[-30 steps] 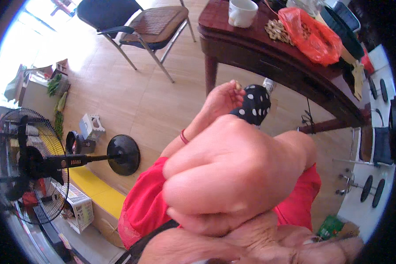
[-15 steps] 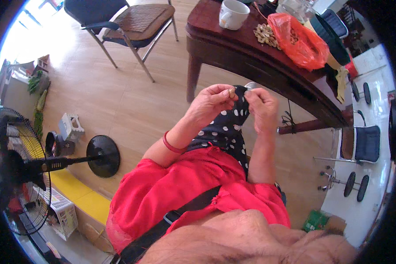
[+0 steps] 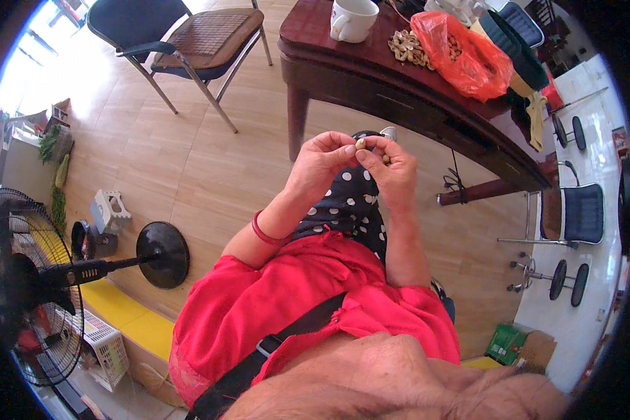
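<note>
My left hand (image 3: 320, 162) and my right hand (image 3: 393, 172) meet above my lap, their fingertips nearly touching. Between thumb and forefinger, my left hand pinches a small pale tan nut (image 3: 360, 144), perhaps a peanut in its shell. My right thumb and forefinger close on the same nut from the other side. A second small brown piece (image 3: 386, 159) is tucked in the right fingers; its kind is too small to make out. On the table, a pile of tan shells (image 3: 409, 49) lies beside a red plastic bag (image 3: 493, 73) that has reddish-brown nuts in it.
A dark red wooden table (image 3: 371, 77) stands ahead to the right, with a white mug (image 3: 354, 19) near its edge. A chair (image 3: 203, 42) is at the far left. A black standing fan (image 3: 28, 280) stands left. Another chair (image 3: 582, 213) is at right.
My right hand has moved left to meet my left hand, and its fingers now close on the nut. The view has shifted slightly, so the table sits further left.
</note>
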`<state>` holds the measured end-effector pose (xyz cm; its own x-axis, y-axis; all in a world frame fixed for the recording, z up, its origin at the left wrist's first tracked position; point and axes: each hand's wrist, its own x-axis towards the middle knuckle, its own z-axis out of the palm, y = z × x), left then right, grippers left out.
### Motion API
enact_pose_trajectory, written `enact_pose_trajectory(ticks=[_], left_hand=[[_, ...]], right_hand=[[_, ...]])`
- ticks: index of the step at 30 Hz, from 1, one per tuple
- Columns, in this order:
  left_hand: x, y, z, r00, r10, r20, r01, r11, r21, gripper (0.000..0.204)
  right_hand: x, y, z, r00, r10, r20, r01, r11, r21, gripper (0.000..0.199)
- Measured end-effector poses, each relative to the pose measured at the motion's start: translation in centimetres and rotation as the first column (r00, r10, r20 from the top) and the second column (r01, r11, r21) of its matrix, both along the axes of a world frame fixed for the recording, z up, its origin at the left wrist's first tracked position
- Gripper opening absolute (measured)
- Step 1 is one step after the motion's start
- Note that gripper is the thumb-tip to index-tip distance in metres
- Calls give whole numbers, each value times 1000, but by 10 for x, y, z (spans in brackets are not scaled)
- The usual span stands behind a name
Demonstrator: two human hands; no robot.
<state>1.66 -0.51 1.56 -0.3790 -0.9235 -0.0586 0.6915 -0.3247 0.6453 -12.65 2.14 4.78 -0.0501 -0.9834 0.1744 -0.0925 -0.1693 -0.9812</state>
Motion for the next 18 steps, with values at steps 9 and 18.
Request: enact_pose_trajectory(ticks=[9,18], left_hand=[[-1,1,-2,993,-99,62,101,995,-25,10],[2,1,2,984,-133,116,133,991,5,14]], right_hand=[[-7,1,-7,986,-48,-162,30,993,-112,12],[-8,3,-1,929,-108,-355,-5,953,-303,11]])
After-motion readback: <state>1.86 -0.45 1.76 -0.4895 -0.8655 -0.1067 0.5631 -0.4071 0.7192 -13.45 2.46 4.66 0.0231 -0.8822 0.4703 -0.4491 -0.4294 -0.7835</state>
